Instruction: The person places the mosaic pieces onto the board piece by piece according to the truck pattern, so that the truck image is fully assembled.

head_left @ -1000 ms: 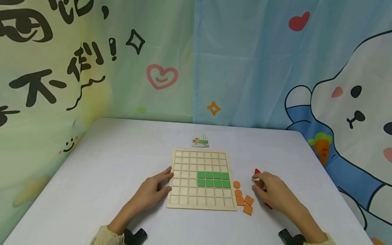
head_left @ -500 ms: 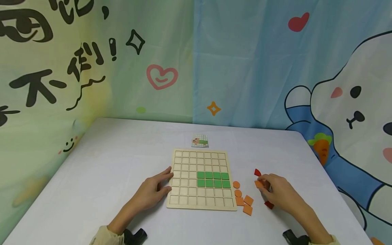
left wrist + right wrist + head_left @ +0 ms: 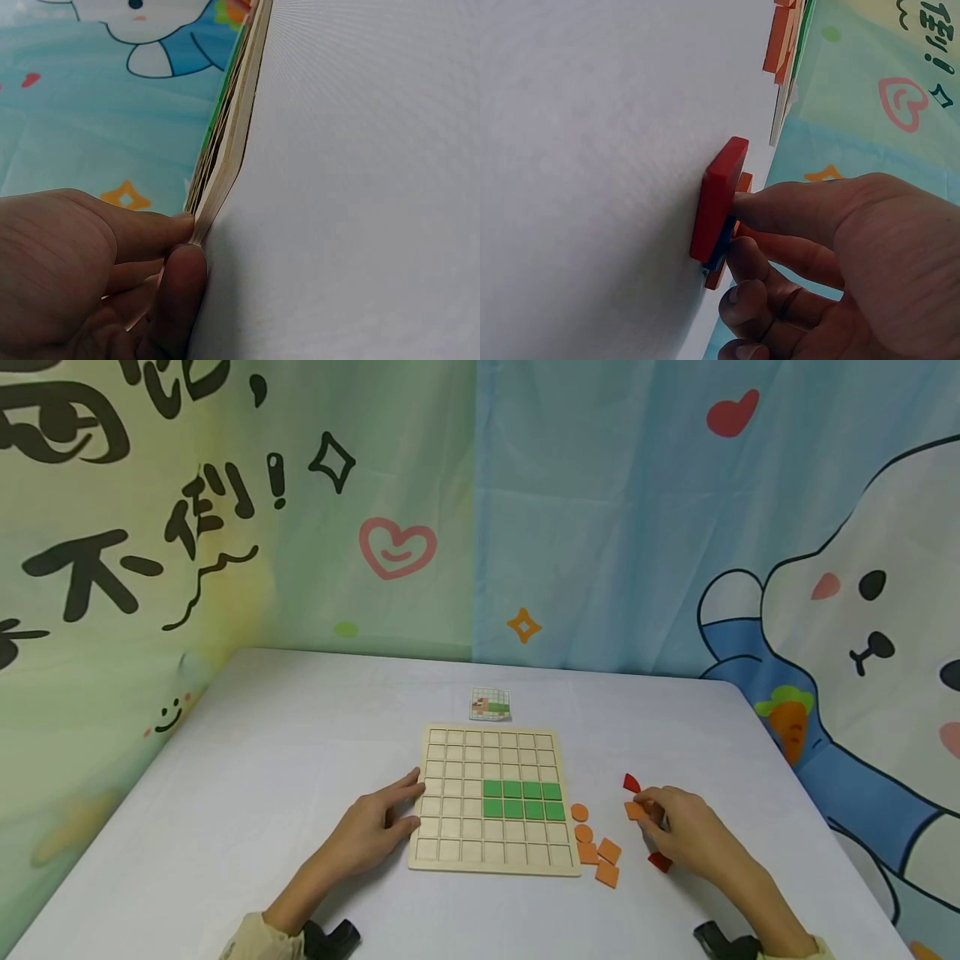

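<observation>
A pale wooden grid board (image 3: 450, 853) lies on the white table, with two rows of green squares (image 3: 522, 799) set in its right half. My left hand (image 3: 372, 829) touches the board's left edge, index finger and thumb apart along it. In the left wrist view those fingertips (image 3: 180, 225) meet the board's side. Over to the right of the board, my right hand (image 3: 686, 828) pinches an orange piece (image 3: 634, 811) between thumb and finger. One red piece (image 3: 632, 782) lies just beyond it, another red piece (image 3: 660, 862) below the hand. A blue piece (image 3: 720, 244) shows beside the fingers in the right wrist view.
Two orange discs (image 3: 579, 812) and several orange squares (image 3: 607, 873) lie close along the board's right side. A small pattern card (image 3: 491, 704) sits beyond the board's far edge. Printed curtains (image 3: 600, 510) hang behind the table (image 3: 315, 727).
My right hand has shifted slightly right and toward me, uncovering the orange piece now at its fingertips and more of both red pieces. The left hand and board have stayed put.
</observation>
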A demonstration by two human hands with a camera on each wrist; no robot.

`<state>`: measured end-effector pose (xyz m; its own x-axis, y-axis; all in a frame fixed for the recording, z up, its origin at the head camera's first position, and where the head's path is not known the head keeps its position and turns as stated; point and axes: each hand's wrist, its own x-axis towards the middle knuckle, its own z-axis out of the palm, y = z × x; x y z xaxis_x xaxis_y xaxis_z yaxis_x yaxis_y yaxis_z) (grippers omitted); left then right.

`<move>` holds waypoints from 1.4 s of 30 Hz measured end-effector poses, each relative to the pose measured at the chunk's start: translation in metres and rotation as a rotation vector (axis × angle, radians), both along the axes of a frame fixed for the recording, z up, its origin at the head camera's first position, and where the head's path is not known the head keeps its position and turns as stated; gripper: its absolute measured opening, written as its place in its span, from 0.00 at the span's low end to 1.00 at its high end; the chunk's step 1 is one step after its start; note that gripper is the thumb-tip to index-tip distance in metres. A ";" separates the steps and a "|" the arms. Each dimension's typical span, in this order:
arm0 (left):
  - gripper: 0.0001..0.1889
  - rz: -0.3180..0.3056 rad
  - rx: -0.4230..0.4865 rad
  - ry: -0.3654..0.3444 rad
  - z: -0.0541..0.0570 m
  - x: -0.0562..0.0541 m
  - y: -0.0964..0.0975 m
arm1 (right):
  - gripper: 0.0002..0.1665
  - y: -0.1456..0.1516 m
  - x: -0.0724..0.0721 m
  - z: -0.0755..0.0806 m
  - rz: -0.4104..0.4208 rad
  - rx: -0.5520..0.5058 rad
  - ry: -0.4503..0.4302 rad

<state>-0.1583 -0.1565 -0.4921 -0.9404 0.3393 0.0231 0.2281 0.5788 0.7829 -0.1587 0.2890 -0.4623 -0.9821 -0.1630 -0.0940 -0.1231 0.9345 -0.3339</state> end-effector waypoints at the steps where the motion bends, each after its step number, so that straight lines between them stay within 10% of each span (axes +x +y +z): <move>1: 0.27 0.001 0.000 -0.001 0.000 0.000 0.000 | 0.19 0.000 0.000 0.000 -0.001 0.002 0.001; 42: 0.28 -0.014 0.005 0.010 0.000 0.000 -0.001 | 0.16 -0.038 -0.001 0.012 0.039 -0.008 0.066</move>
